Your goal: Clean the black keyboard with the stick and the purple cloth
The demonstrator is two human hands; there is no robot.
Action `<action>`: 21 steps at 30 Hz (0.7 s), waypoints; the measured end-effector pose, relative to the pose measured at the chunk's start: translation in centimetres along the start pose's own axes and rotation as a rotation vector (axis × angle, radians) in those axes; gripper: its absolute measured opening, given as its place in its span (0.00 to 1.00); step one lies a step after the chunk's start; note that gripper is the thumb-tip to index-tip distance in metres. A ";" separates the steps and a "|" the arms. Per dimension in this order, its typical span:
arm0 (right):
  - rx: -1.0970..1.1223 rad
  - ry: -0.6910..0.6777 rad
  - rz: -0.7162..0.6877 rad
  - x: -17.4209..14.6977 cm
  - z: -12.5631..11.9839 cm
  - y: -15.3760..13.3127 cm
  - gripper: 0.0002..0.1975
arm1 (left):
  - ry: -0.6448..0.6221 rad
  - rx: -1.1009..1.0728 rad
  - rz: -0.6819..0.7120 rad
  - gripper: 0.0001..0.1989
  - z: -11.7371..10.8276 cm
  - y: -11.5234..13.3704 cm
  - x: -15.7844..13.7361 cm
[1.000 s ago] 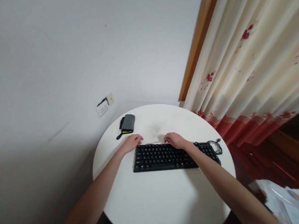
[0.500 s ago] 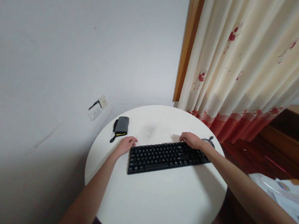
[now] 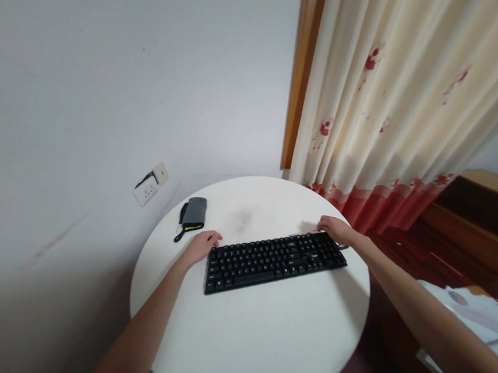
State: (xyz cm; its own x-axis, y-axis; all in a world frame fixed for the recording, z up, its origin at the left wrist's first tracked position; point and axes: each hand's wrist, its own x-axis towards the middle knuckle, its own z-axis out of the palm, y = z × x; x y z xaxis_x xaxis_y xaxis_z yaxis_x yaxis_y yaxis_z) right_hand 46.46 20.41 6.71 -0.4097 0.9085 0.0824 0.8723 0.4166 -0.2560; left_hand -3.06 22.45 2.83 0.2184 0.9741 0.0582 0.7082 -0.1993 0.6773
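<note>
A black keyboard (image 3: 265,263) lies slightly slanted on the round white table (image 3: 261,333). At its far left corner is my left hand (image 3: 203,244), fingers curled and closed on that corner. My right hand (image 3: 334,229) is over the far edge near the right end, thumb and fingers pinched together. A thin dark cable (image 3: 311,232) runs along the far edge to these fingertips, which seem to hold it. More of the cable, dark by the right wrist, is mostly hidden. A grey folded pouch (image 3: 195,212) with yellow lining and a black loop lies beyond my left hand.
A wall with a socket (image 3: 146,191) borders the table on the left and behind. Cream and red curtains (image 3: 362,131) hang behind to the right. Below my right arm, papers (image 3: 469,310) lie on a lower surface; a wooden cabinet (image 3: 479,212) stands farther off.
My right hand has slid rightward along the keyboard's far edge and now covers most of the coiled cable. My left hand stays at the corner. The view has shifted slightly to the right.
</note>
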 end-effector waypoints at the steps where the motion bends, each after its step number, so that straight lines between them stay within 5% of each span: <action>1: -0.005 0.009 0.020 -0.5 -0.3 0.4 0.16 | 0.002 -0.002 0.000 0.21 0.0 0.0 0.0; 7: -0.050 0.043 0.206 -4.0 -1.7 2.8 0.17 | -0.007 0.014 0.023 0.22 -0.1 0.4 -0.1; 11: -0.115 0.194 0.336 -6.8 -2.1 3.6 0.16 | -0.014 0.013 0.014 0.22 -0.2 0.7 -0.1; 21: 0.109 0.489 0.688 -13.0 0.1 1.2 0.19 | -0.039 0.049 0.009 0.22 -0.3 1.0 -0.1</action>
State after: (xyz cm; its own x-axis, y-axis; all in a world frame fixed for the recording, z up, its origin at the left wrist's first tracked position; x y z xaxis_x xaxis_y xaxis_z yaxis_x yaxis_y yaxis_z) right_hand 52.77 9.08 5.25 0.3853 0.8808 0.2750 0.8440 -0.2160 -0.4908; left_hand -2.63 22.20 3.71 0.2501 0.9676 0.0353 0.7379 -0.2141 0.6400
